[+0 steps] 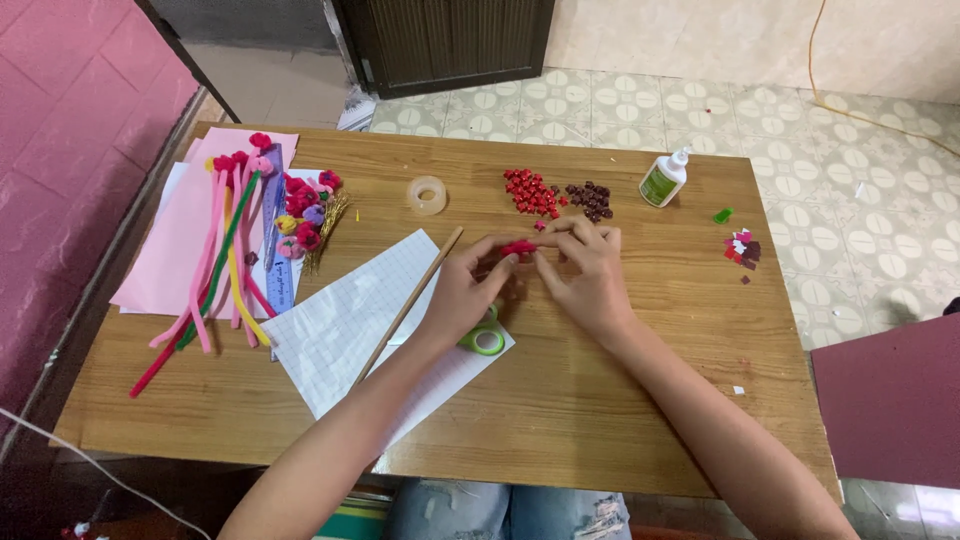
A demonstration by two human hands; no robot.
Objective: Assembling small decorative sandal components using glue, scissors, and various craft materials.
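Observation:
Both my hands meet above the middle of the wooden table (600, 400). My left hand (463, 292) and my right hand (588, 272) pinch a small red paper piece (519, 247) between their fingertips. Just beyond them lie a heap of small red folded pieces (531, 191) and a smaller heap of dark maroon ones (590, 199). Under my left wrist sits a green tape roll (486, 340) on a sheet of white grid paper (350, 325). A thin wooden stick (410, 303) lies slanted across that sheet.
Pink paper sheets (175, 240), coloured pipe cleaners (225, 260), a blue ruler (277, 260) and small paper flowers (305, 215) fill the left side. A clear tape roll (428, 194), a white glue bottle (665, 180), paper scraps (741, 248) and a maroon sheet (890, 400) are also nearby.

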